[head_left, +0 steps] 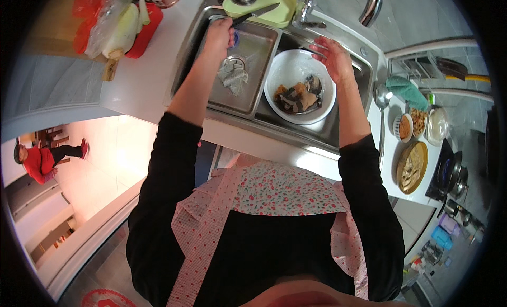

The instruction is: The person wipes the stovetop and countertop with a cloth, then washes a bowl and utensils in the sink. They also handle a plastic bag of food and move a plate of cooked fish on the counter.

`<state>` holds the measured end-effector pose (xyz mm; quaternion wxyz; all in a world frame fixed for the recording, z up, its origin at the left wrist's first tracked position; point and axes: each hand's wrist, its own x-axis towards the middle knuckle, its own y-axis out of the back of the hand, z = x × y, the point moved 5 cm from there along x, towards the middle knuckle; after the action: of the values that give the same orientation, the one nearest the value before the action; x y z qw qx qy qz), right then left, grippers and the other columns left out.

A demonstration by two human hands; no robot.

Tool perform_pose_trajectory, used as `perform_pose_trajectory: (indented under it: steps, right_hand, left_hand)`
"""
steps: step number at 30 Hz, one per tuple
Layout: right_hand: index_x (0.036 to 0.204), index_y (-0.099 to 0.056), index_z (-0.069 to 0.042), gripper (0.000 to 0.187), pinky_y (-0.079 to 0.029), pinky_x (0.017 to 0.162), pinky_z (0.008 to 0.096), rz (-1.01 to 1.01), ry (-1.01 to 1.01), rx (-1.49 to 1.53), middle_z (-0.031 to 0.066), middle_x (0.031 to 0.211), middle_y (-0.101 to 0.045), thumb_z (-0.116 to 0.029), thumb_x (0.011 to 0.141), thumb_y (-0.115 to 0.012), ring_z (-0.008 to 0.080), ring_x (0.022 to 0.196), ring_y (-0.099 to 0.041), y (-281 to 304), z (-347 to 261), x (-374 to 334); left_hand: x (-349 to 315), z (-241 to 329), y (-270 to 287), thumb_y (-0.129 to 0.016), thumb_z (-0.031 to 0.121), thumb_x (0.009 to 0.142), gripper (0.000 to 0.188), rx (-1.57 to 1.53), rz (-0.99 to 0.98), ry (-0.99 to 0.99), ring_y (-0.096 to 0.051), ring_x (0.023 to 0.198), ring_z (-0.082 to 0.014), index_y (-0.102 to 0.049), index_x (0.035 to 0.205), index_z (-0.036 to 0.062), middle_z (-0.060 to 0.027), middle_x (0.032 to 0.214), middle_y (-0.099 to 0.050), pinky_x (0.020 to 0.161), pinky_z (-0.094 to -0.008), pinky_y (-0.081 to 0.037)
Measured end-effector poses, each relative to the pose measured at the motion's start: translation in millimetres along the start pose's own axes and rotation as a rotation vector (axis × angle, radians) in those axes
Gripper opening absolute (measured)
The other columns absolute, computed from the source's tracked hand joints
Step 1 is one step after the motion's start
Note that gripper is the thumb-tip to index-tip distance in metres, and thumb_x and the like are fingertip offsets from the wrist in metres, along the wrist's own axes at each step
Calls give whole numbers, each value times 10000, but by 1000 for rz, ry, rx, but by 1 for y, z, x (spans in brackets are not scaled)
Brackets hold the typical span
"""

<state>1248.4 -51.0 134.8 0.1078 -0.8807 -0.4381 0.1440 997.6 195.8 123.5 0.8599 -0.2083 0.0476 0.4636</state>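
My left hand is closed around the black handle of a knife. The blade points right, over a pale green tray behind the sink. Fingers apart, my right hand hovers by the upper right rim of a white bowl, holding nothing. Dark, tan and orange-brown food pieces lie in the bowl; their kind is unclear. The bowl stands in the right basin of the steel sink. Below my left hand, a pale crumpled cloth lies near the drain of the left basin.
A faucet rises behind the sink. At left are a red container and bagged vegetables. A ladle, small bowls of food and a yellowish dish line the right counter. Someone in red sits far left.
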Motion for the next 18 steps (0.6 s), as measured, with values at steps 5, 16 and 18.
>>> perform_pose_trajectory:
  steps: [5, 16, 18]
  right_hand:
    - [1261, -552, 30, 338, -571, 847, 419, 274, -180, -127, 164, 1183, -653, -183, 998, -543, 307, 1076, -677, 69, 73, -48]
    - [1596, -166, -183, 845, -381, 964, 729, 519, -512, -132, 168, 1604, -271, -360, 930, -655, 436, 1403, -357, 102, 188, -64]
    - [1612, -91, -227, 840, -277, 1024, 776, 536, -527, -16, 120, 1655, -152, -362, 966, -610, 400, 1494, -195, 100, 198, -60]
  left_hand:
    - [80, -8, -11, -618, 253, 992, 191, 49, -11, -21, -452, 493, -105, -540, 959, 82, -16, 679, -551, 410, -276, -376]
    - [-34, -153, -74, -605, 58, 879, 351, 180, -142, 102, -639, 649, -214, -594, 1230, 70, -101, 989, -604, 568, -348, -554]
    - [-47, -212, -107, -638, 178, 898, 468, 1084, -325, -76, -607, 1127, -334, -590, 1360, 119, -213, 1254, -587, 986, -405, -492]
